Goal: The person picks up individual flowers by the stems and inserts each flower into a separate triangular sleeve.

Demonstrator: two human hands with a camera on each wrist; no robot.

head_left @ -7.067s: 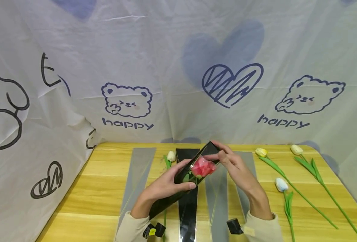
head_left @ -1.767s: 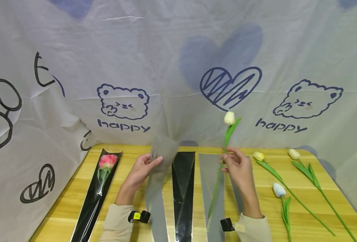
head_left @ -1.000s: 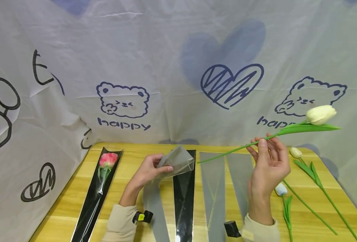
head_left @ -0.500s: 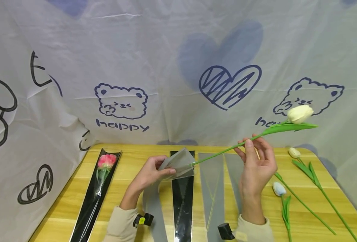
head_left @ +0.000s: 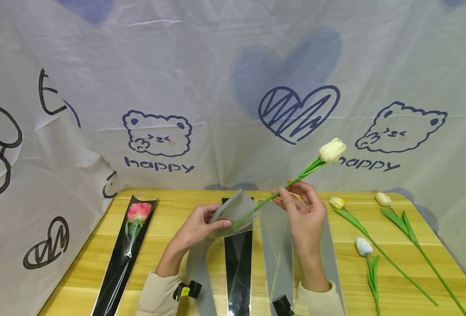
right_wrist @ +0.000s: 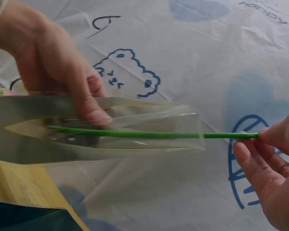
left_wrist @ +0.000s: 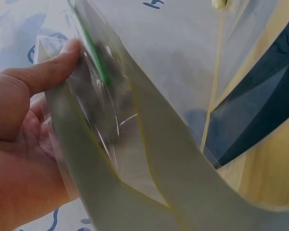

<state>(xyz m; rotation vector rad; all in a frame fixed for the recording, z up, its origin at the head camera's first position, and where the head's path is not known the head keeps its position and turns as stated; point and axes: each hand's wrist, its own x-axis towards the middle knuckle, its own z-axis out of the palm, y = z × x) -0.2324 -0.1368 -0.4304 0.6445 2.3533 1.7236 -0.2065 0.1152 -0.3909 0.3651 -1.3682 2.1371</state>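
Note:
My left hand [head_left: 199, 224] holds a grey flower sleeve [head_left: 233, 208] with a clear front near its mouth, thumb over the front and fingers behind. Between thumb and fingers, my right hand [head_left: 306, 210] pinches the stem of a white tulip [head_left: 332, 150], its bloom up and to the right. The lower end of the green stem [right_wrist: 130, 133] lies inside the sleeve, seen through the clear film in the right wrist view. In the left wrist view the stem tip [left_wrist: 105, 77] shows just beyond my left thumb. The sleeve's lower part bends down toward the table.
A pink flower in a black sleeve [head_left: 124, 259] lies at the left of the wooden table [head_left: 87, 263]. A flat black sleeve [head_left: 238, 272] and grey sleeves [head_left: 276, 263] lie mid-table. Yellow [head_left: 337, 202], blue-white [head_left: 364, 246] and white [head_left: 383, 199] tulips lie at right.
The pink flower in its black sleeve went to the left side. A grey sleeve and white tulip were picked up. The tulip's stem entered the sleeve and slid deeper as my right hand moved left.

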